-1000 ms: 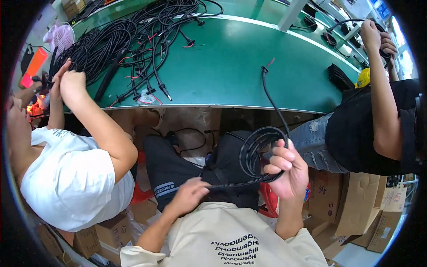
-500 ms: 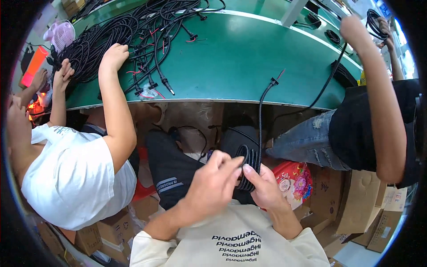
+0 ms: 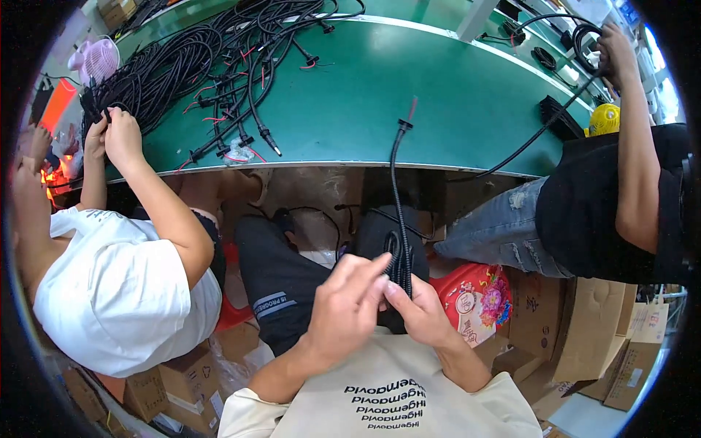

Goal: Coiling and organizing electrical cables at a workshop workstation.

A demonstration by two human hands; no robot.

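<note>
A coiled black cable is upright in front of my chest, above my lap. My right hand is closed round the lower part of the coil, with its thumb across the front. My left hand is at the coil's left side, its fingers drawn together near the right thumb; what they pinch is hidden. From the coil a straight length of ribbed cable rises above the table edge. It ends in a black connector with a red wire tip.
A green table spans the far side, with a heap of black cables at left. A person in white sits at left, hands at the cables. At right, a person in black holds a cable coil. Cardboard boxes stand around.
The cable's free end has swung left, and the coil has shifted slightly left in my hands. The left-hand person's hands have come together; the right-hand person's arm has moved.
</note>
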